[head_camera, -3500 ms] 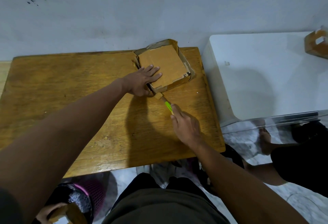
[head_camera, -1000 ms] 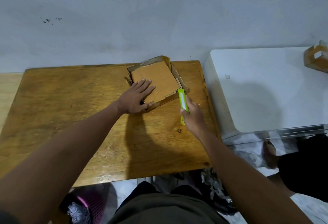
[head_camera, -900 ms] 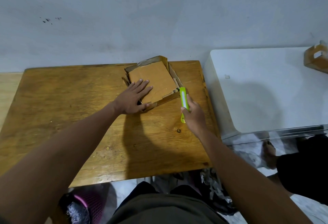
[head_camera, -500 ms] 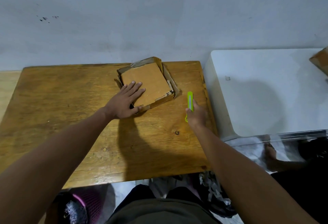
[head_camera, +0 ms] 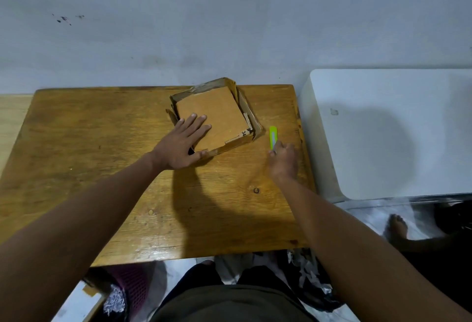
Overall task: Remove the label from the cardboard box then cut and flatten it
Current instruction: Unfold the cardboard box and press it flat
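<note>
A wooden table [head_camera: 102, 168] is carrying a partly collapsed cardboard box [head_camera: 217, 115] at one o'clock, with a green cutter [head_camera: 272, 138] apparently lying at three o'clock.

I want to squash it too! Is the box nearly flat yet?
Partly. The cardboard box is squashed low, its side walls not yet flat. The left hand presses on it; the right hand touches the green cutter on the table. Left: cutting the walls flat.

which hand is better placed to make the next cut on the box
Probably the right hand: its fingers rest on the green cutter, which lies on the wooden table just right of the cardboard box. The left hand lies flat on the box, pinning it, so it is better kept there.
</note>
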